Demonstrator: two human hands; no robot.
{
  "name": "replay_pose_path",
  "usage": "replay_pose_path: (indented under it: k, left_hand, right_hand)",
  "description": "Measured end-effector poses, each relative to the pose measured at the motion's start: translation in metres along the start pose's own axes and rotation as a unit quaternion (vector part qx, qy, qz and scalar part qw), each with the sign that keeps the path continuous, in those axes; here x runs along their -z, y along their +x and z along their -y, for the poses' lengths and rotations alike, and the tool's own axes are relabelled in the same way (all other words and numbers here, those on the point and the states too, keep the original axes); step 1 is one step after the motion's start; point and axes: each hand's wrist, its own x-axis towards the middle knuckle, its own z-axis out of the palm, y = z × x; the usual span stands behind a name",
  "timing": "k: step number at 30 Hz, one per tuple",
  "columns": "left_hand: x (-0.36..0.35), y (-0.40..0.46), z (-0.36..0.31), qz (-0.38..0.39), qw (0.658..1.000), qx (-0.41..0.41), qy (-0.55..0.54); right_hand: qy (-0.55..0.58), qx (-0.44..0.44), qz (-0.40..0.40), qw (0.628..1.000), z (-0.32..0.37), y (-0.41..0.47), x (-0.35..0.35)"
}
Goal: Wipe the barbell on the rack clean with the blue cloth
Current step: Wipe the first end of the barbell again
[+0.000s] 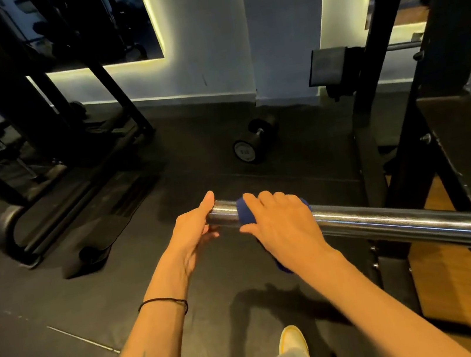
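Note:
The chrome barbell [389, 220] runs from the middle of the view to the lower right, where it lies on the black rack [424, 130]. Its bare sleeve end points left. My right hand [281, 223] grips the blue cloth [245, 212] wrapped round the sleeve near its end; a corner of the cloth hangs below my wrist. My left hand [193, 232] cups the very tip of the bar, thumb stretched along the top and fingers under it.
A black dumbbell [253, 141] lies on the dark rubber floor beyond the bar. Another black machine frame [48, 152] with a roller foot stands at the left. A white wall with lit mirror edges is behind. My yellow-and-white shoe [292, 339] is below the hands.

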Motion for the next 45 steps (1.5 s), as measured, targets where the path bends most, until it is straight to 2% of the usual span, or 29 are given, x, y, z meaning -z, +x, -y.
replay_pose_path:
  k: [5,9,12,17,22,26,29,33,37,42,45]
  left_hand:
    - [0.001,-0.003,0.008,-0.005,0.998,-0.052,-0.032]
    - [-0.003,-0.014,0.024,0.012,0.986,-0.126,-0.107]
    - [-0.004,-0.015,0.027,0.033,0.984,-0.123,-0.126]
    - [-0.002,-0.019,0.025,0.048,0.987,-0.109,-0.110]
    - [0.001,-0.026,0.018,0.052,0.991,-0.091,-0.080]
    - [-0.002,-0.017,0.005,0.018,0.997,-0.070,-0.003]
    - [-0.008,-0.009,0.004,-0.044,0.995,-0.080,0.026]
    - [-0.009,-0.010,0.006,-0.071,0.994,-0.084,-0.019]
    - [-0.012,-0.016,0.017,-0.070,0.986,-0.115,-0.101]
    - [-0.011,-0.022,0.031,-0.004,0.968,-0.130,-0.214]
    - [-0.010,-0.025,0.034,0.011,0.964,-0.122,-0.238]
  right_hand:
    - [-0.023,-0.045,0.047,0.998,-0.036,-0.031,0.012]
    - [-0.042,-0.010,0.028,0.999,-0.020,-0.023,0.012]
    - [-0.017,0.000,0.013,1.000,0.002,0.001,0.005]
    - [-0.032,0.043,0.002,0.999,0.049,0.044,-0.005]
    - [-0.024,0.043,-0.007,0.999,0.037,0.039,-0.007]
    - [-0.014,0.032,0.011,0.999,0.016,0.010,-0.001]
    - [0.001,0.000,0.026,1.000,-0.012,-0.019,0.007]
    - [-0.020,-0.027,0.032,0.999,-0.035,-0.043,0.014]
    - [-0.028,-0.014,0.045,0.999,-0.024,-0.034,0.015]
    - [-0.009,0.020,0.028,0.999,0.005,-0.002,0.007]
    - [-0.009,0.050,0.018,0.999,0.042,0.024,0.008]
